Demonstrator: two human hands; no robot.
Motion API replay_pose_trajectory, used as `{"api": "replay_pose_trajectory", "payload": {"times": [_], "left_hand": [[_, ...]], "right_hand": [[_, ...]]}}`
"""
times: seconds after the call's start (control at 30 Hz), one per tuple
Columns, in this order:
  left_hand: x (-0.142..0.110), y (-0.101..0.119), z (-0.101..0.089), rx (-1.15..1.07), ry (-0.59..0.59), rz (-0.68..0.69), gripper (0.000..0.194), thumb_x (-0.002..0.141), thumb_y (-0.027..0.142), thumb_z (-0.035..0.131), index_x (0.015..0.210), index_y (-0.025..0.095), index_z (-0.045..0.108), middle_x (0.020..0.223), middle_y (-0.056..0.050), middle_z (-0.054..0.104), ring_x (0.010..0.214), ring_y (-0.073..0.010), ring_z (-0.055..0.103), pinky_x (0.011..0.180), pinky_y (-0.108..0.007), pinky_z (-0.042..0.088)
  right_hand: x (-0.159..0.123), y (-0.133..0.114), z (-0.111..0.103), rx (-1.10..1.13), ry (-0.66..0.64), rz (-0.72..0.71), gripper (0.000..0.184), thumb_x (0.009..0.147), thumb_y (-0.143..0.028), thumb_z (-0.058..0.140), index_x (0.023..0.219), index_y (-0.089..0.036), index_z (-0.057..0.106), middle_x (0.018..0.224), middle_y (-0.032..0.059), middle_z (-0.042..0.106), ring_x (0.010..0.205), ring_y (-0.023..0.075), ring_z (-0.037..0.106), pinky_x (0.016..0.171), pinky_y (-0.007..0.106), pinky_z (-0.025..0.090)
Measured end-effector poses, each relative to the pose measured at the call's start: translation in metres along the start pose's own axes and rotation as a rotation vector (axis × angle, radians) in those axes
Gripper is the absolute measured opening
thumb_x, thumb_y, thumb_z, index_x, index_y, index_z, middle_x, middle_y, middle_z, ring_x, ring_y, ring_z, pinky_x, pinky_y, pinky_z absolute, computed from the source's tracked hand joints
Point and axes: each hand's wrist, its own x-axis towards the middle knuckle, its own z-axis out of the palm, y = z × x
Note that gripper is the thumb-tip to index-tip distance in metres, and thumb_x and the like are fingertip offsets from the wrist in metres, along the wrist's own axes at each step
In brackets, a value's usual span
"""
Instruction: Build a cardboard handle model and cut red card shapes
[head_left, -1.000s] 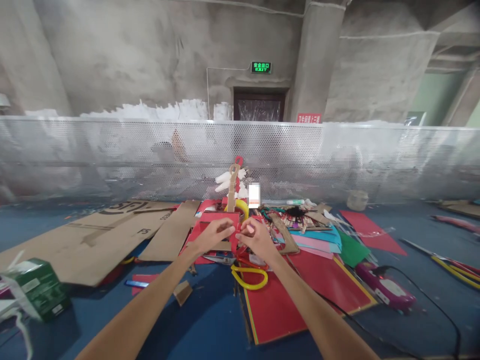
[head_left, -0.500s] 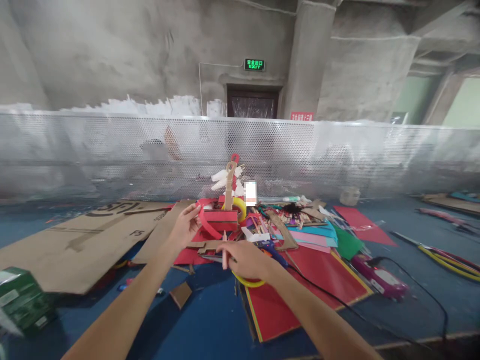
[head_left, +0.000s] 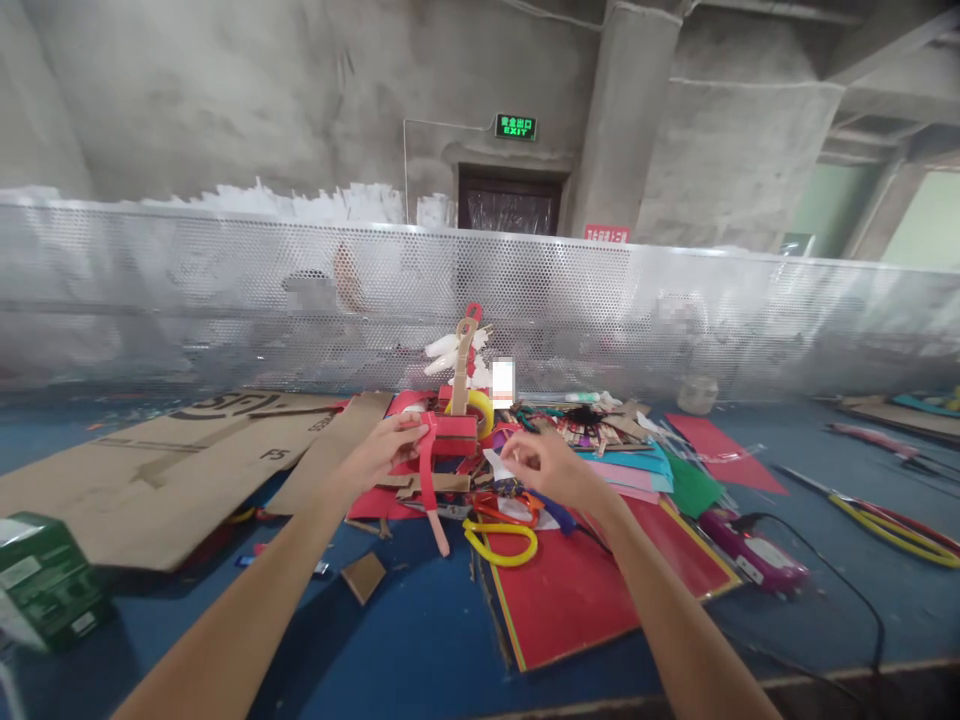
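Note:
My left hand [head_left: 384, 447] pinches a narrow red paper strip [head_left: 427, 478] near its upper end. The strip hangs down, and its lower tip is a paler pink. Just right of the pinch lies a red-covered cardboard piece [head_left: 456, 432]. My right hand [head_left: 551, 465] is held with fingers curled together beside a white paper scrap [head_left: 496, 464]; whether it grips anything is hidden. Below that hand is a blue glue gun [head_left: 559, 508], partly covered. Scissors with orange-red handles [head_left: 517, 508] and a yellow loop handle [head_left: 502, 545] lie in front of the hands.
A large cardboard sheet [head_left: 202, 480] spreads on the left, with a green box [head_left: 52, 580] nearer me. Red card sheets [head_left: 585, 590], coloured paper [head_left: 630, 468] and a purple device [head_left: 754, 550] with a cable lie right. A perforated metal screen [head_left: 300, 300] stands behind.
The right hand has let go of the strip's pink end and moved right and up toward the white scrap. My left hand has moved slightly right; the strip now hangs straight.

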Motion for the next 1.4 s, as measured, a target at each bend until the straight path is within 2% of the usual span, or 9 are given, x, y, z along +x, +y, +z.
{"api": "replay_pose_trajectory", "payload": {"times": [0.1, 0.17, 0.33, 0.5, 0.63, 0.77, 0.87, 1.03, 1.4], "left_hand": [[-0.003, 0.002, 0.003, 0.061, -0.011, 0.020, 0.030, 0.072, 0.037, 0.082, 0.081, 0.018, 0.060, 0.071, 0.003, 0.059, 0.058, -0.0091, 0.053, 0.059, -0.021, 0.046], [-0.005, 0.003, 0.003, 0.105, -0.012, 0.043, 0.030, 0.073, 0.039, 0.080, 0.080, 0.018, 0.059, 0.069, 0.004, 0.058, 0.057, -0.0091, 0.051, 0.057, -0.021, 0.043], [-0.003, 0.002, -0.002, 0.217, 0.002, 0.091, 0.031, 0.076, 0.042, 0.076, 0.077, 0.019, 0.056, 0.063, 0.003, 0.057, 0.055, -0.0103, 0.051, 0.054, -0.022, 0.039], [0.002, -0.002, -0.004, 0.316, -0.026, 0.119, 0.034, 0.074, 0.044, 0.075, 0.074, 0.019, 0.052, 0.061, 0.004, 0.058, 0.054, -0.0117, 0.054, 0.055, -0.024, 0.041], [0.008, -0.008, -0.007, 0.384, -0.048, 0.135, 0.035, 0.074, 0.047, 0.074, 0.076, 0.019, 0.053, 0.062, 0.004, 0.058, 0.053, -0.0122, 0.056, 0.056, -0.025, 0.044], [0.012, -0.010, -0.011, 0.446, -0.060, 0.153, 0.036, 0.074, 0.048, 0.074, 0.078, 0.019, 0.054, 0.062, 0.003, 0.060, 0.053, -0.0137, 0.058, 0.055, -0.025, 0.046], [0.014, -0.010, -0.012, 0.477, -0.069, 0.168, 0.034, 0.075, 0.048, 0.073, 0.078, 0.020, 0.054, 0.062, 0.003, 0.060, 0.053, -0.0139, 0.059, 0.056, -0.026, 0.047], [0.014, -0.013, -0.010, 0.506, -0.105, 0.180, 0.030, 0.075, 0.044, 0.073, 0.077, 0.020, 0.054, 0.060, 0.004, 0.059, 0.053, -0.0142, 0.059, 0.054, -0.025, 0.046], [0.019, -0.023, -0.012, 0.534, -0.156, 0.126, 0.033, 0.072, 0.046, 0.074, 0.075, 0.021, 0.053, 0.059, 0.005, 0.058, 0.049, -0.0132, 0.057, 0.051, -0.024, 0.044]], "right_hand": [[-0.008, -0.003, 0.013, -0.099, -0.313, -0.096, 0.012, 0.085, -0.026, 0.067, 0.097, -0.024, 0.069, 0.076, -0.0004, 0.068, 0.069, 0.0167, 0.061, 0.060, 0.026, 0.035], [-0.012, -0.011, 0.023, -0.202, -0.351, -0.125, 0.015, 0.080, -0.019, 0.070, 0.094, -0.024, 0.069, 0.081, 0.0015, 0.069, 0.075, 0.0193, 0.061, 0.061, 0.026, 0.033], [-0.016, -0.025, 0.019, -0.135, -0.287, -0.140, 0.010, 0.081, -0.015, 0.067, 0.085, -0.024, 0.065, 0.071, -0.0016, 0.061, 0.066, 0.0159, 0.056, 0.059, 0.026, 0.031], [-0.007, 0.000, -0.008, -0.100, 0.020, -0.082, 0.025, 0.079, -0.002, 0.046, 0.087, -0.022, 0.060, 0.088, 0.0014, 0.057, 0.072, 0.0148, 0.052, 0.067, 0.027, 0.038], [-0.006, 0.030, -0.011, -0.226, -0.075, -0.059, 0.036, 0.073, -0.001, 0.052, 0.101, -0.020, 0.064, 0.106, 0.0069, 0.061, 0.098, 0.0212, 0.057, 0.086, 0.032, 0.042], [-0.007, 0.045, -0.001, -0.244, -0.212, -0.022, 0.043, 0.077, -0.025, 0.073, 0.118, -0.021, 0.064, 0.122, 0.0103, 0.066, 0.116, 0.0292, 0.058, 0.100, 0.040, 0.039], [-0.005, 0.046, 0.007, -0.324, -0.243, 0.008, 0.038, 0.077, -0.036, 0.076, 0.111, -0.022, 0.068, 0.113, 0.0100, 0.071, 0.109, 0.0313, 0.062, 0.097, 0.040, 0.040], [0.001, 0.040, 0.012, -0.416, -0.184, 0.065, 0.031, 0.073, -0.032, 0.074, 0.101, -0.022, 0.066, 0.092, 0.0060, 0.071, 0.093, 0.0282, 0.064, 0.084, 0.034, 0.041], [-0.008, 0.067, -0.028, -0.542, 0.077, 0.363, 0.038, 0.078, -0.037, 0.070, 0.110, -0.021, 0.055, 0.086, 0.0056, 0.068, 0.079, 0.0239, 0.062, 0.063, 0.027, 0.027]]}}
